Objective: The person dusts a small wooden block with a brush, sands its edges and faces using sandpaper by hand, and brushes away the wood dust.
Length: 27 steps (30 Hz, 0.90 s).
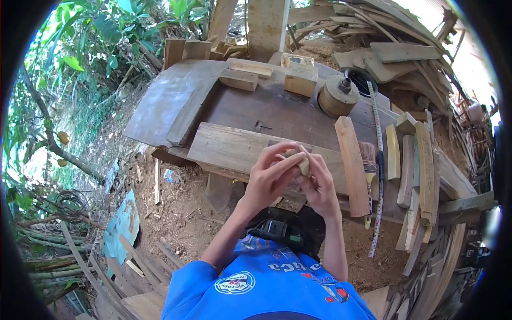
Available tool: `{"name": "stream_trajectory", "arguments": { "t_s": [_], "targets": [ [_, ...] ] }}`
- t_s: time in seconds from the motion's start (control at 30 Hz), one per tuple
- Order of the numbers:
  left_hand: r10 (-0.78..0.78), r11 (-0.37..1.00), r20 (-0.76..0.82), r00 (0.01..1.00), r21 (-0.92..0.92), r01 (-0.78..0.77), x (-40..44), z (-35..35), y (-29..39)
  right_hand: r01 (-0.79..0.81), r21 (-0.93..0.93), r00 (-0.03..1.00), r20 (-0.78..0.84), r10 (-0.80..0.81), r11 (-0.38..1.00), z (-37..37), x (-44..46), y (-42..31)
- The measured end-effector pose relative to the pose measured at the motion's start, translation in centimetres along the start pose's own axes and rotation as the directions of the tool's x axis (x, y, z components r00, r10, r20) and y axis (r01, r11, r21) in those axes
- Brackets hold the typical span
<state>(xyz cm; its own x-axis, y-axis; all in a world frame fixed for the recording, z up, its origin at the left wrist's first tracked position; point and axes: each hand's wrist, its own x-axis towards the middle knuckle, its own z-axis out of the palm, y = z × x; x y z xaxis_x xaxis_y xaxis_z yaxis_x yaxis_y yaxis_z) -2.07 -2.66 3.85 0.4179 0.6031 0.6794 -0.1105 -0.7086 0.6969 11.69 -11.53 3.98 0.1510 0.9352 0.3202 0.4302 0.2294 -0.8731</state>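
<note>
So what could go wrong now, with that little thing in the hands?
The small piece might slip, because the left hand and the right hand hold it just by the fingers, up above the plank.

Also, the long marked strip seems to stick out past the edge of the bench, so an elbow could perhaps knock it to the ground.

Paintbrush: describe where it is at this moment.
In the head view, the paintbrush lies toward the right side of the workbench, to the right of the person's right hand, between the thick reddish-brown wood piece and the measuring tape.
</note>
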Motion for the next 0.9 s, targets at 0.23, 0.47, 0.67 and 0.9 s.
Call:
{"name": "stream_trajectory", "arguments": {
  "t_s": [0.23,0.47,0.67,0.9],
  "targets": [
    [-0.519,0.844,-0.033,0.854,-0.178,0.506,-0.7,-0.6,-0.9,-0.029,0.252,0.943,-0.313,0.110,0.967,0.1,1.3,-0.9],
    [-0.091,0.808,0.107,0.990,0.589,0.011,-5.5,1.0,-3.1,0.036,-0.478,0.983,-0.141,-0.117,0.878,-0.6,4.0,3.1],
    [0.166,0.680,0.042,0.985,0.719,-0.145,-8.7,2.2,-7.8,-0.169,-0.195,0.985,-0.062,0.160,0.966,-0.6,1.5,2.2],
    [0.246,0.671,-0.019,0.969,0.725,-0.156,-9.1,3.0,-8.9,-0.043,-0.272,0.994,-0.108,0.014,0.961,0.4,2.5,3.7]
  ]
}}
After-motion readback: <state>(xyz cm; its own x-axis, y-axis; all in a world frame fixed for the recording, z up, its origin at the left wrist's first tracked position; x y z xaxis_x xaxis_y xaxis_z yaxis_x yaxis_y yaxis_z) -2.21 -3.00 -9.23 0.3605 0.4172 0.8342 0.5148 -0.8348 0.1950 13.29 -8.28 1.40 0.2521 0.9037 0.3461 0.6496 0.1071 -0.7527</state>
